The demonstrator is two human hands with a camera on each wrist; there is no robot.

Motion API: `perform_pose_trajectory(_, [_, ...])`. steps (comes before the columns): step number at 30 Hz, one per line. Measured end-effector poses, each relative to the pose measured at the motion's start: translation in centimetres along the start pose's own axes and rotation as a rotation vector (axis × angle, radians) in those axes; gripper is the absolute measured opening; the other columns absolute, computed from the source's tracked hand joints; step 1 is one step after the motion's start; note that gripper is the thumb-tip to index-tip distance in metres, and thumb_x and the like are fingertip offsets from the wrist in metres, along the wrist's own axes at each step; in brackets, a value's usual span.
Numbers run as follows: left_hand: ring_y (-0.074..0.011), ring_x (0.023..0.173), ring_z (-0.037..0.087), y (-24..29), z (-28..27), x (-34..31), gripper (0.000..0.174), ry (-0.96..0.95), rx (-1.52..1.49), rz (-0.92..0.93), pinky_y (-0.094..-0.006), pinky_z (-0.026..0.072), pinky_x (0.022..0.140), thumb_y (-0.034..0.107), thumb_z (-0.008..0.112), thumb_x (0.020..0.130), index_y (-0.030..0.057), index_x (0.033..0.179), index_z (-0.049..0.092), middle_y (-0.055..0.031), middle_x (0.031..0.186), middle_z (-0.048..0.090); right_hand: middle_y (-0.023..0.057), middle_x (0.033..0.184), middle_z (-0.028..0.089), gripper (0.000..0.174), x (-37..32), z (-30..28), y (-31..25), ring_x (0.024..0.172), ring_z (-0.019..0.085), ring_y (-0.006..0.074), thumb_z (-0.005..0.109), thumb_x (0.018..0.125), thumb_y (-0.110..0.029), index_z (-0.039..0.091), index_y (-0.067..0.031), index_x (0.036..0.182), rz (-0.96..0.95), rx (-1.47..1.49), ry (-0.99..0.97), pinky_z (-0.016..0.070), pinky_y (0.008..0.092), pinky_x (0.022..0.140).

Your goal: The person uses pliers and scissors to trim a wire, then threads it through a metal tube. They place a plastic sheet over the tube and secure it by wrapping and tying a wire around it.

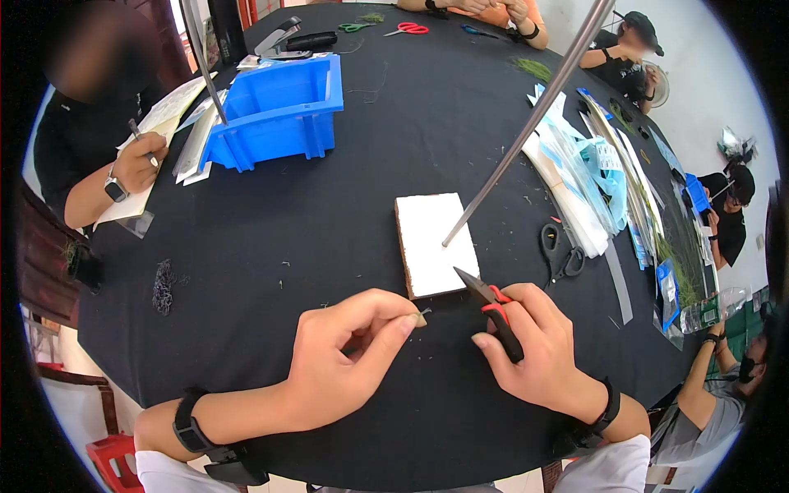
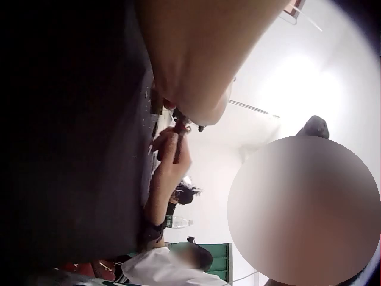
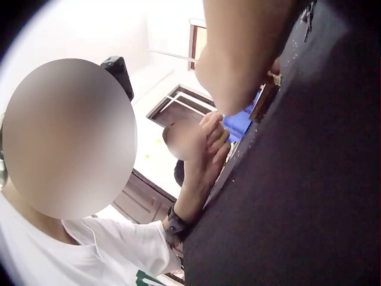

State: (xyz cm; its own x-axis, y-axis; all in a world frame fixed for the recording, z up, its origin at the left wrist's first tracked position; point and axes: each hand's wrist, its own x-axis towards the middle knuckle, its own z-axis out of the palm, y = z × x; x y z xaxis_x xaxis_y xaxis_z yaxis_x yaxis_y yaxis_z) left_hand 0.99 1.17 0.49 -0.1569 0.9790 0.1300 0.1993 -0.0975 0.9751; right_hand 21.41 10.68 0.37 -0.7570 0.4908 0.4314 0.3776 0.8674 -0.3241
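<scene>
In the head view my left hand (image 1: 349, 349) pinches a small tan-green piece (image 1: 422, 319) between thumb and forefinger, with short thin strands sticking out at its tip. My right hand (image 1: 538, 349) grips pliers (image 1: 473, 284) with red-and-black handles, their dark nose pointing up and left over the near edge of a white-topped block (image 1: 431, 263). The pliers and the small piece are apart. A thin metal rod (image 1: 518, 152) rises slanting from the block's top. Both wrist views are mostly filled by a forearm, which hides much of the near hand.
Black scissors (image 1: 562, 255) lie right of the block, beside white and light-blue packets (image 1: 604, 168). A blue bin (image 1: 279, 107) stands at the back left on the black-covered table (image 1: 222, 329). A dark thread bundle (image 1: 164, 287) lies left. Other people sit around the table.
</scene>
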Motion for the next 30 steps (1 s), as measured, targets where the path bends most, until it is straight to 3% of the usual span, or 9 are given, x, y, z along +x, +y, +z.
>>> perform_pose_trajectory(9, [0.0015,0.06,0.046,0.3,0.0,0.1,0.011,-0.141,-0.401,-0.204,-0.0155,0.0333,0.051,0.007,0.058,0.089,-0.0021,0.092,0.063,0.0011,0.074,0.059,0.0115,0.099,0.053,0.027,0.1,-0.2,-0.8,0.081,0.052,0.0258,0.071,0.067,-0.012,0.056,0.0001,0.086,-0.084,0.038,-0.205,0.0434,0.0349,0.067])
perform_pose_trajectory(12, [-0.0015,0.048,0.042,0.4,0.3,0.2,0.013,-0.16,-0.441,-0.227,-0.0182,0.0309,0.041,0.009,0.056,0.09,-0.0026,0.092,0.062,0.0006,0.066,0.055,0.0117,0.1,0.054,0.027,0.2,-0.4,-0.8,0.085,0.053,0.0274,0.072,0.069,-0.014,0.056,-0.0013,0.087,-0.114,-0.003,-0.178,0.0437,0.0365,0.07])
perform_pose_trajectory(15, [-0.0019,0.05,0.044,0.2,0.5,-0.1,0.013,-0.205,-0.393,-0.184,-0.0185,0.0324,0.043,0.009,0.058,0.09,-0.0028,0.092,0.063,-0.0014,0.069,0.058,0.0116,0.1,0.055,0.027,0.5,-0.4,-1.0,0.088,0.054,0.029,0.072,0.07,-0.015,0.056,-0.0024,0.088,-0.088,0.092,-0.036,0.0436,0.0378,0.073])
perform_pose_trajectory(18, [0.001,0.061,0.046,0.1,0.4,-0.3,0.01,-0.281,-0.332,-0.19,-0.0159,0.0349,0.052,0.007,0.061,0.088,-0.0018,0.092,0.064,0.0022,0.074,0.06,0.0107,0.089,0.058,0.023,0.5,0.2,-1.5,0.081,0.056,0.0278,0.07,0.073,-0.008,0.057,-0.0018,0.091,-0.049,0.392,-0.009,0.0452,0.0352,0.071])
perform_pose_trajectory(21, [0.001,0.059,0.045,-0.1,0.6,-0.4,0.009,-0.299,-0.222,-0.147,-0.0161,0.0335,0.051,0.007,0.062,0.087,-0.0003,0.09,0.066,0.0022,0.072,0.061,0.0103,0.08,0.059,0.016,0.7,0.7,-1.6,0.074,0.056,0.0263,0.067,0.074,0.002,0.058,-0.0006,0.087,-0.108,0.468,0.029,0.0458,0.0337,0.066])
perform_pose_trajectory(24, [0.0006,0.059,0.047,-0.3,0.6,-0.3,0.009,-0.262,-0.191,-0.139,-0.0165,0.0344,0.049,0.006,0.062,0.086,-0.0006,0.09,0.067,-0.0026,0.081,0.064,0.0099,0.077,0.06,0.013,0.6,0.6,-1.6,0.069,0.056,0.026,0.067,0.072,0.004,0.059,0.0,0.082,-0.118,0.445,0.078,0.0453,0.0339,0.062])
perform_pose_trajectory(27, [-0.0005,0.059,0.05,0.2,0.5,0.1,0.01,-0.101,-0.272,0.011,-0.0168,0.037,0.048,0.005,0.06,0.086,-0.0014,0.091,0.067,-0.0077,0.095,0.065,0.0095,0.073,0.059,0.012,0.4,0.1,-1.6,0.063,0.055,0.0253,0.066,0.071,0.006,0.059,0.0,0.079,-0.072,0.457,0.116,0.0443,0.0334,0.058])
perform_pose_trajectory(28, [-0.0021,0.06,0.053,1.0,0.0,0.2,0.012,-0.078,-0.258,-0.024,-0.0169,0.0404,0.048,0.003,0.058,0.087,-0.0017,0.092,0.067,-0.0105,0.104,0.062,0.0094,0.072,0.059,0.012,0.4,-0.1,-1.5,0.061,0.054,0.025,0.066,0.07,0.006,0.059,-0.0003,0.078,-0.08,0.463,0.103,0.0439,0.0333,0.057])
perform_pose_trajectory(30, [-0.0036,0.055,0.051,1.4,-0.3,0.5,0.012,0.007,-0.315,-0.01,-0.0167,0.0379,0.045,0.007,0.057,0.088,-0.001,0.092,0.066,-0.0086,0.087,0.065,0.0088,0.068,0.058,0.011,0.3,-0.5,-1.3,0.057,0.054,0.0241,0.067,0.07,0.004,0.059,-0.002,0.075,-0.096,0.48,0.033,0.0444,0.0327,0.057])
